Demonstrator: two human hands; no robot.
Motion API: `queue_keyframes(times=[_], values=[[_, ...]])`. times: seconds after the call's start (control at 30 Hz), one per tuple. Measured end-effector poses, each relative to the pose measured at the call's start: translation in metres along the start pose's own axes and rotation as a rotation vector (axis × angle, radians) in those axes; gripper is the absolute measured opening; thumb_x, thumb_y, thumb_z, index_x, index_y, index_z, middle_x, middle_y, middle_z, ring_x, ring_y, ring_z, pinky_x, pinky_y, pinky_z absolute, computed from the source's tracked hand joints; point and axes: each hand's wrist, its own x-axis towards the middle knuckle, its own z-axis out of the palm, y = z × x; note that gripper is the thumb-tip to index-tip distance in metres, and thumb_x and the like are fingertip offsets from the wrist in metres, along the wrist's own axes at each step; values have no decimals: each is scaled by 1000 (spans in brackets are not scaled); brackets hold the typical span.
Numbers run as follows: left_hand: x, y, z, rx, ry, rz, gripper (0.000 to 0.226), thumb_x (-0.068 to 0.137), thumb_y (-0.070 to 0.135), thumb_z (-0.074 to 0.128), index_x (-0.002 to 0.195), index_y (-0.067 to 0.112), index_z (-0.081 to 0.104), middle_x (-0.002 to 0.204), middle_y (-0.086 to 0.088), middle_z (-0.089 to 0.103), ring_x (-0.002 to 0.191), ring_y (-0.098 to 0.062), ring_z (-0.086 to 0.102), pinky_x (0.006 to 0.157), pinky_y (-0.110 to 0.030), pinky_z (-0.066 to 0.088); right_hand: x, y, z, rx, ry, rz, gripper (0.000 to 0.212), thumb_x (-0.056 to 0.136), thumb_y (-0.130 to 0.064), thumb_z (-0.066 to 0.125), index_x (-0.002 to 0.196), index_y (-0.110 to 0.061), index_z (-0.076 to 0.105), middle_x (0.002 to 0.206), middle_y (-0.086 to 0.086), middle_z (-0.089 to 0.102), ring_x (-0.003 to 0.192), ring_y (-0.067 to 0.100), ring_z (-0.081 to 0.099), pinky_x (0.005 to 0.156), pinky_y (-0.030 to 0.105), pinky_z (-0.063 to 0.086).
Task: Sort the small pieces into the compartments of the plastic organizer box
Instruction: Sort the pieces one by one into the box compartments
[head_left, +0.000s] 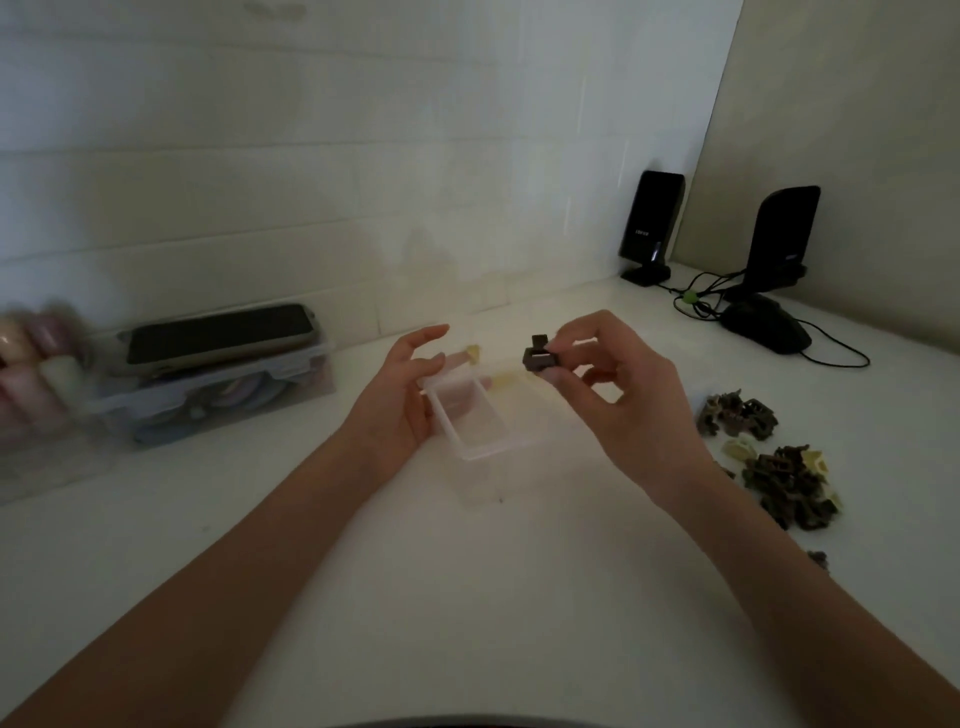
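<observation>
My right hand (618, 384) pinched a small dark piece (540, 356) above the clear organizer box (480, 415) on the counter (467, 571). My left hand (405, 395), fingers relaxed, touched the box's side. The piece seemed light and stiff, best held by its edges

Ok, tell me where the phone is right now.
In the head view the phone lies flat on a clear lidded storage box at the left of the white table, against the wall, left of the left hand.

The left black speaker (651, 218) bears a small white logo, too blurred to read.
</observation>
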Motion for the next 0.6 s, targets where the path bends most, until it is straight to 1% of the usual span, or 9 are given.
queue_keyframes(times=[0.07,0.1,0.2,0.3,0.37,0.43,0.47,0.53,0.6], values=[[1,0,-2,12,-3,0,33,90,5,49,113,26,61,115,-9,70,87,-27,72,75,-35,57,2,4,-4,-88,-39,-34,16,85,-8,65,91,-21,58,88,-30,66,83,-1,65,70,8,43],[1,0,-2,12,-7,-1,33,90,5,48,112,26,62,115,-9,70,87,-27,72,74,-35,57,2,6,-5,-137,-67,-65,14,85,-7,64,91,-19,59,88,-29,65,83,-1,63,72,9,42],[1,0,-3,-5,-15,-6,33,91,4,47,111,26,62,108,-7,73,83,-25,73,68,-32,59,1,7,-4,-288,-170,-154,11,88,-11,61,94,-20,63,91,-26,62,86,0,58,79,11,39],[0,-1,-3,-5,-20,-3,34,83,6,55,110,26,63,112,-9,72,86,-27,72,73,-35,58,0,6,-8,-391,-217,-124,15,93,-21,55,101,-28,66,95,-36,56,95,-1,56,89,22,38],[0,-1,-3,-10,-25,-6,38,74,11,60,110,26,63,116,-11,70,91,-30,71,79,-36,56,0,3,-14,-374,-114,-90,18,93,-20,54,102,-27,68,97,-26,63,95,3,59,87,19,41],[-1,-1,-2,-10,-25,-6,39,73,12,60,110,26,62,118,-11,69,93,-31,71,80,-36,55,1,-1,-23,-383,24,-62,18,92,-15,54,100,-25,67,93,-15,68,88,4,61,80,16,43],[-1,0,-2,-12,-26,-7,40,73,12,60,110,27,62,118,-11,69,93,-31,71,79,-36,55,0,-3,-29,-427,78,-46,18,91,-14,54,100,-25,66,89,-12,69,83,6,61,76,19,44],[-1,0,-2,-14,-29,-8,40,73,12,60,110,27,62,119,-11,68,93,-31,71,78,-35,55,-1,-2,-45,-562,165,10,17,90,-16,55,102,-25,63,84,-9,66,73,9,57,66,25,44],[-2,0,-2,-5,-24,-5,35,82,7,55,110,27,62,118,-10,68,91,-30,72,74,-33,56,-4,1,-68,-641,221,135,12,89,-19,57,96,-28,60,79,-11,62,63,5,53,55,22,38]])
